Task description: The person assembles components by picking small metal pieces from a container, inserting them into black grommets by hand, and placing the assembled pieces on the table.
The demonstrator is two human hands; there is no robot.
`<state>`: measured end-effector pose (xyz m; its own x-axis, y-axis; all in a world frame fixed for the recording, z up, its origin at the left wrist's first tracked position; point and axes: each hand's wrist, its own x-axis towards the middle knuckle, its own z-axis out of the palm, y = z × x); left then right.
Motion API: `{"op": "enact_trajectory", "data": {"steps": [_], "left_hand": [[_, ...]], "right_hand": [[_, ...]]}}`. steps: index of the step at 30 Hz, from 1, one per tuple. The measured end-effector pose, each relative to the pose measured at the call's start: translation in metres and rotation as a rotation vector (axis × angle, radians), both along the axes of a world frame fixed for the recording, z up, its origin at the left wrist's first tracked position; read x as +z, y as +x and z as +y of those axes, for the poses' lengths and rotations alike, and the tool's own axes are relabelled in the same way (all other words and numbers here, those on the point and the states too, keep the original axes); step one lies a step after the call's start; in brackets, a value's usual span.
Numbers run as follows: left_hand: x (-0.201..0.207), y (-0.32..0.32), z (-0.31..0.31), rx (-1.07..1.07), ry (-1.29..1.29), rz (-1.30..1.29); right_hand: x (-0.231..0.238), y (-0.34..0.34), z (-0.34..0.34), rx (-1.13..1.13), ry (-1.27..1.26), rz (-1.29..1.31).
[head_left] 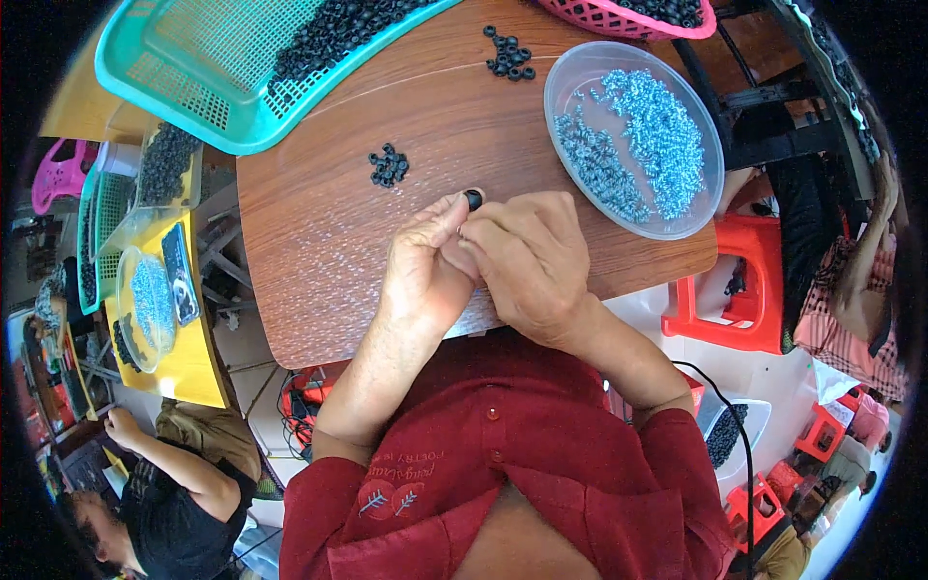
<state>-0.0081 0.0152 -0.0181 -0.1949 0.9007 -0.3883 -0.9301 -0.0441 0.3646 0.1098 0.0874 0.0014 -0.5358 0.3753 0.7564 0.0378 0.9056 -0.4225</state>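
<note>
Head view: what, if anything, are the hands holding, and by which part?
The left hand pinches a small black piece by its outer side, between thumb and finger. Whether the right hand holds anything cannot be told.

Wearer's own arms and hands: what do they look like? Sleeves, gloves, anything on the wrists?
Left hand and right hand are ungloved. No watch, bracelet or cable shows on either wrist. Forearms bare. Dark red short sleeves, plain where visible.
</note>
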Motion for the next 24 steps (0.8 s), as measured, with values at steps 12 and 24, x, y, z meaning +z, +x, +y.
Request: {"op": "enact_trajectory", "data": {"steps": [12,24], "left_hand": [[0.011,0.004,0.003,-0.045,-0.021,0.217],[0.013,0.004,0.002,-0.023,-0.049,0.261]], "right_hand": [[0.003,0.008,0.026,-0.084,-0.151,-0.002],[0.003,0.005,0.024,-0.06,-0.16,-0.05]]}}
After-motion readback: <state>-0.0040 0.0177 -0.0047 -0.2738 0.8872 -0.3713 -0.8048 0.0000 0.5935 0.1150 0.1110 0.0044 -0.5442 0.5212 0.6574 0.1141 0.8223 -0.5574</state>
